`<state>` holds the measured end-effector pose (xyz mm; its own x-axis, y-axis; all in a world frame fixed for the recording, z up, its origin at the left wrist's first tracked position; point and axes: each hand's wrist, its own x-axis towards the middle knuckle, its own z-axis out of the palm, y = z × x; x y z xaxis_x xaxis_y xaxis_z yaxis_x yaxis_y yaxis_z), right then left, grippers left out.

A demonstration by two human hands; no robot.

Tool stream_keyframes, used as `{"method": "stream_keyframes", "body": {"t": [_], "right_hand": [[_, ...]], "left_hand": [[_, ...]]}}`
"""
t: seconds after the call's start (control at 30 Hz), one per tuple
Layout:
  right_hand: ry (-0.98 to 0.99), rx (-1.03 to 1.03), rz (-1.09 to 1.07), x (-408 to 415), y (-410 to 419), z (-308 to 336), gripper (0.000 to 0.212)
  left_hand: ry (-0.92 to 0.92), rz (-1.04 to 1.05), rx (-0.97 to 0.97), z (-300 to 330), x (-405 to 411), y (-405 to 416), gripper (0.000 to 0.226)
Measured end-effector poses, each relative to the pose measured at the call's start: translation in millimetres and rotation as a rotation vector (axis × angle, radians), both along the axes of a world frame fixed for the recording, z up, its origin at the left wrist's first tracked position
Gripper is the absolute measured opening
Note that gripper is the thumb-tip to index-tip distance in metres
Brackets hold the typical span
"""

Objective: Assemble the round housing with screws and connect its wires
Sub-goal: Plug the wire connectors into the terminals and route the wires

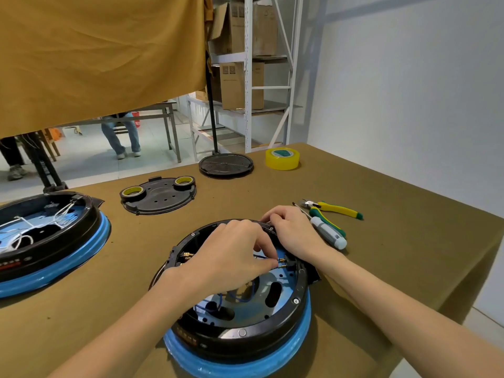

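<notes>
The round housing (240, 309) sits at 6 o'clock on the table (381, 214). The left hand (231, 255) pinches a blue wire (263, 257) at a brass connector (282, 260). The right hand (293, 230), fingers curled, grips the housing's far rim. A screwdriver (328, 233) and pliers (336, 210) lie at 2 o'clock; a second housing (46, 236) at 9 o'clock.

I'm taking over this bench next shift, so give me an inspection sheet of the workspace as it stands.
Surface: table under a brown cloth.
Job's things: open round housing on a blue ring, in front of the person; screwdriver and pliers lie to its right.
Clutter: second housing at left; black cover plate carrying two tape rolls; yellow tape roll; round black stand base.
Grips: left hand pinches a brass wire connector inside the housing; right hand grips the far rim.
Cables: blue wires in the housing; white wires in the second.
Surroundings: shelving with cardboard boxes, yellow curtain, people's legs beyond.
</notes>
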<state>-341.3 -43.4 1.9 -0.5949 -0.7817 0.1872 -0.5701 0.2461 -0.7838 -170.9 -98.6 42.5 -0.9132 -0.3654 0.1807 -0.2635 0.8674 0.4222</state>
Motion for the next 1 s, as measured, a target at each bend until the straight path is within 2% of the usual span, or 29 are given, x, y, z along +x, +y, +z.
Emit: {"method": "stream_keyframes", "body": {"t": [0.13, 0.33, 0.53, 0.67, 0.73, 0.83, 0.93, 1.0], "right_hand": [[0.074, -0.005, -0.040, 0, 1, -3, 0.033], [0.074, 0.000, -0.056, 2, 2, -1, 0.031], [0.032, -0.040, -0.098, 4, -1, -6, 0.033], [0.090, -0.008, -0.051, -2, -2, -5, 0.028], [0.114, 0.025, 0.025, -3, -4, 2, 0.024], [0.211, 0.110, 0.081, 1, -5, 23, 0.028], [0.375, 0.144, -0.034, 13, 19, 30, 0.034], [0.488, 0.198, -0.087, 31, 50, 19, 0.042]], "left_hand": [[-0.029, 0.026, -0.072, 0, -5, 5, 0.009], [0.008, 0.031, -0.103, -11, -14, 12, 0.005], [0.121, 0.089, -0.020, -26, -12, 19, 0.008], [0.129, 0.042, 0.000, -18, -6, 10, 0.008], [0.165, 0.027, -0.059, -12, 3, 1, 0.013], [0.205, 0.075, -0.126, -10, 33, -19, 0.016], [0.254, 0.105, 0.056, -22, 74, -42, 0.017], [0.287, 0.123, 0.116, -34, 91, -48, 0.025]]}}
